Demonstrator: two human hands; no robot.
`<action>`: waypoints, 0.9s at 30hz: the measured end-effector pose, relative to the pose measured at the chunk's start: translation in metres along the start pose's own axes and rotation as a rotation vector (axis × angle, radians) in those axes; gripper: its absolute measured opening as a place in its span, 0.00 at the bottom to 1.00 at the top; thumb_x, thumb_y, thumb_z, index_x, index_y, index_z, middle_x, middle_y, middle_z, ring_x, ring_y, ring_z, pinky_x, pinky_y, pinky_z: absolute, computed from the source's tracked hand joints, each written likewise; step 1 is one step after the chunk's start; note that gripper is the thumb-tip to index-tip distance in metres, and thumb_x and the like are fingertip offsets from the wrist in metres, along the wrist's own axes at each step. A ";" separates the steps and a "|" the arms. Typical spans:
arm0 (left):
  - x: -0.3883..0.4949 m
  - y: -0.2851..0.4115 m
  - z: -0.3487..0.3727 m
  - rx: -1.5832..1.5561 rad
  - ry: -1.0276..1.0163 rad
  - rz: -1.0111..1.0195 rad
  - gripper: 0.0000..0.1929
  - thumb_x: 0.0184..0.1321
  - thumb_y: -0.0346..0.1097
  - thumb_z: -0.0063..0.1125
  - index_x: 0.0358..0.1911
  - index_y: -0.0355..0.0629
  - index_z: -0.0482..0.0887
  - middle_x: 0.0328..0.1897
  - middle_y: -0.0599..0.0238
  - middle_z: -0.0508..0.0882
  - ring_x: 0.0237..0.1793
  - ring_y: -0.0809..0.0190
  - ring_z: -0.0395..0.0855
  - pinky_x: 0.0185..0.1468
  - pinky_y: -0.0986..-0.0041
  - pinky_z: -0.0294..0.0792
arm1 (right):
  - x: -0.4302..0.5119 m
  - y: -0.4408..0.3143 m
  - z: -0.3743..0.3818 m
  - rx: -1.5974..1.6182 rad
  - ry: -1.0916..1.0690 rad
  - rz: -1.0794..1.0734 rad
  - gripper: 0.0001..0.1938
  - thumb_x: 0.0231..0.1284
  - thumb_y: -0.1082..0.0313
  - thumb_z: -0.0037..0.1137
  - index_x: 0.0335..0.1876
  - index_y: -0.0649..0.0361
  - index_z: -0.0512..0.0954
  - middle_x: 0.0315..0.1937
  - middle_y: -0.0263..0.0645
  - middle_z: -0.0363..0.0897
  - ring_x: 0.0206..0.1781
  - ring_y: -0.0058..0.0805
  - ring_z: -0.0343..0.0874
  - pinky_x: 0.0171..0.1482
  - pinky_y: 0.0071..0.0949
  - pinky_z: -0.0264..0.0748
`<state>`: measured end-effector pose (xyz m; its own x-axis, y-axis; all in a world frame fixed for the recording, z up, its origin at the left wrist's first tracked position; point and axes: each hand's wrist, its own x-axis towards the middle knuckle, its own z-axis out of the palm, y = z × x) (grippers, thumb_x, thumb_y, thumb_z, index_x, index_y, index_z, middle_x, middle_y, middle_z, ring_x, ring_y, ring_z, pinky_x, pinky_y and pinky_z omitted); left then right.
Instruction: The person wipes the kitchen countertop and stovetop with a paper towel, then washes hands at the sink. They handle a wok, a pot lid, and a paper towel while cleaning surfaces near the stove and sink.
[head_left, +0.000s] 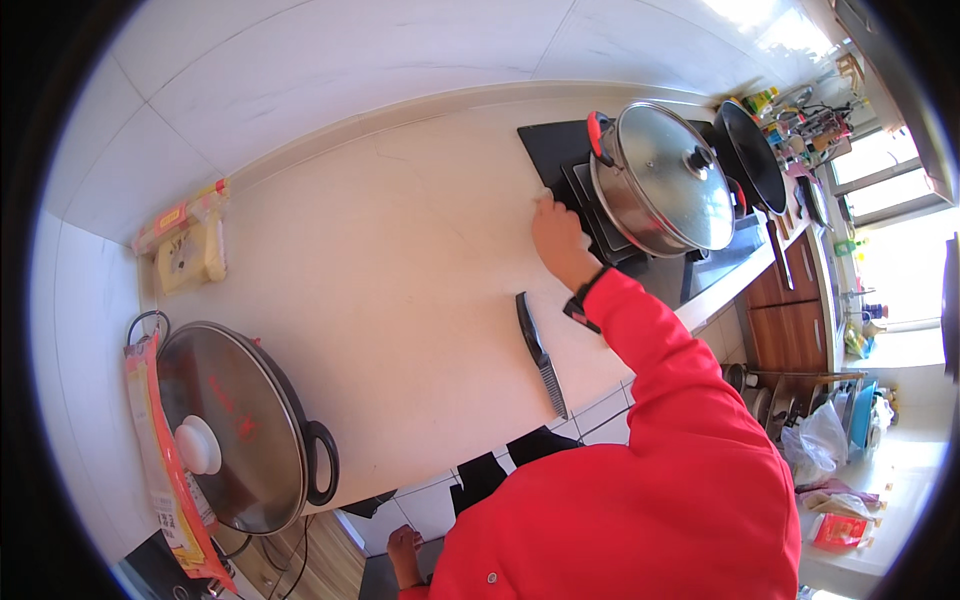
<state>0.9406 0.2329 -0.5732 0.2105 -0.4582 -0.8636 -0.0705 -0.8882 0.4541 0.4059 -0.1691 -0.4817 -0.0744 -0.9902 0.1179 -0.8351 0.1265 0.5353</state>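
My right hand (564, 244) rests on the pale countertop (375, 285), its fingers closed on a white wad (544, 194), cloth or tissue. Most of the wad is hidden under the hand. Just beyond the fingers is the black edge of a cooktop (553, 154), bearing a steel pot (634, 206) with a glass lid (660, 172) and red-and-black handles. Nearer my body, a knife (538, 349) with a black handle and ridged blade lies near the counter's front edge. My left hand (405, 551) hangs low beyond that edge, fingers curled; whether it holds anything is unclear.
A lidded electric pan (247, 450) stands at the left, a long printed packet (161, 450) leaning against it. Food packages (191, 251) lie by the wall. Right of the pot sits a black frying pan (750, 157), its handle jutting past the counter edge. Bottles (761, 99) crowd the far corner.
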 end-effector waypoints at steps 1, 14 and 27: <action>0.004 0.000 -0.002 0.001 -0.003 0.000 0.11 0.59 0.38 0.51 0.39 0.38 0.80 0.28 0.62 0.84 0.27 0.65 0.82 0.25 0.76 0.70 | -0.015 0.002 -0.002 0.035 -0.051 -0.003 0.07 0.53 0.68 0.49 0.34 0.56 0.78 0.36 0.34 0.70 0.41 0.30 0.73 0.35 0.27 0.73; 0.001 0.004 0.003 0.097 -0.030 -0.048 0.13 0.58 0.37 0.51 0.42 0.37 0.79 0.29 0.60 0.84 0.27 0.64 0.83 0.25 0.75 0.71 | 0.034 0.017 -0.010 0.412 0.127 0.128 0.04 0.57 0.69 0.48 0.36 0.56 0.73 0.36 0.38 0.71 0.36 0.37 0.77 0.34 0.35 0.76; 0.008 -0.009 0.017 0.018 -0.001 -0.084 0.12 0.57 0.37 0.52 0.41 0.39 0.79 0.27 0.62 0.83 0.24 0.65 0.80 0.23 0.75 0.70 | -0.067 0.058 -0.090 0.619 0.093 0.126 0.13 0.55 0.73 0.45 0.46 0.55 0.76 0.44 0.37 0.71 0.48 0.38 0.73 0.46 0.37 0.74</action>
<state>0.9268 0.2363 -0.5878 0.2155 -0.3820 -0.8987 -0.0706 -0.9240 0.3759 0.4119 -0.0898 -0.3837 -0.1682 -0.9572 0.2354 -0.9854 0.1569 -0.0661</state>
